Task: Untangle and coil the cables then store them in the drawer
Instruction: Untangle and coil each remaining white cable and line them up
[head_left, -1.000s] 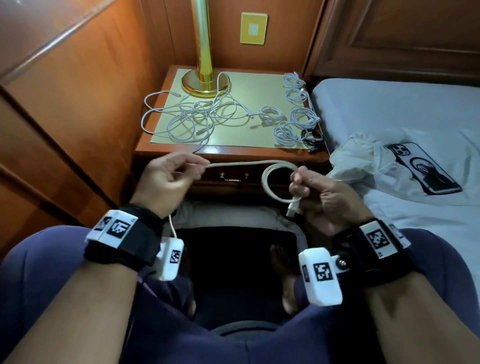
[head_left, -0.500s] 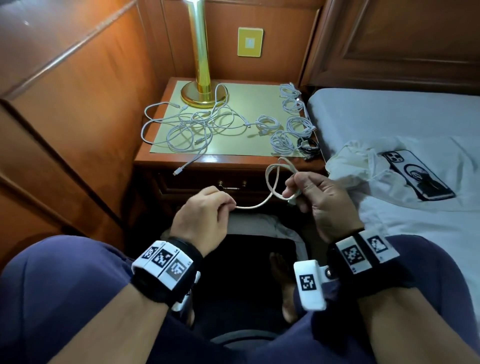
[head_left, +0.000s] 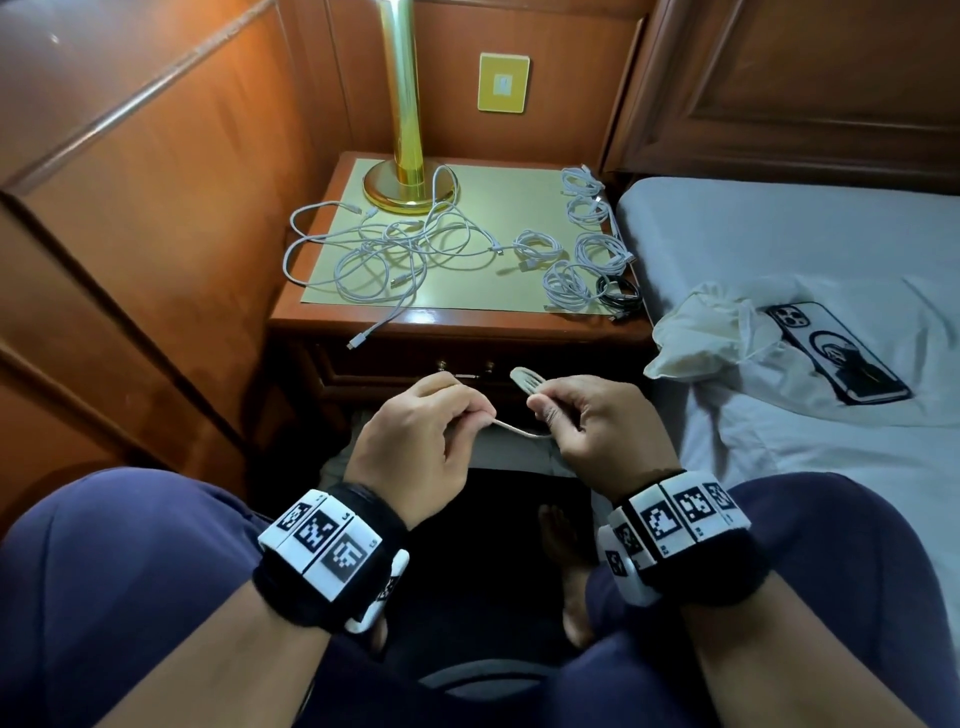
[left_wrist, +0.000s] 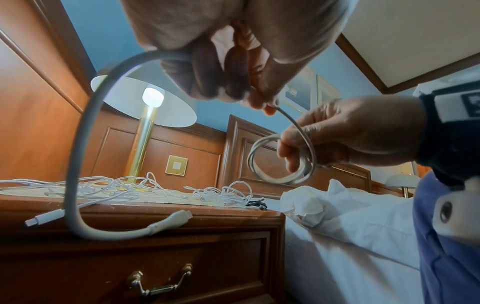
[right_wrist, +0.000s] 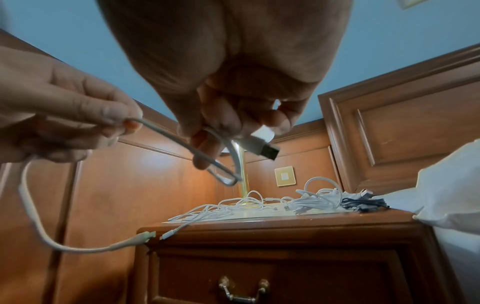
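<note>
Since a second ago the hands have closed together and more loops have gathered. The cable (head_left: 519, 429), light and springy, hangs before the closed drawer (head_left: 467, 366); the right hand (head_left: 587, 415) pinches its coil, the left hand (head_left: 421, 431) pinches the loose run. It is best held where the loops cross.

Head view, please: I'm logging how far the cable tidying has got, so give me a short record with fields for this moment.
cable in hand: beige cable, partly coiled, spans both hands
right hand: grips the coil's loops; USB plug sticks out by the fingers
left hand: pinches the free length; the tail hangs below
tangled cables: white, loose on the nightstand, near the lamp base
coiled cables: several white bundles and one black, at the nightstand's right side
drawer: closed
bed: phone beside a crumpled bag
</note>
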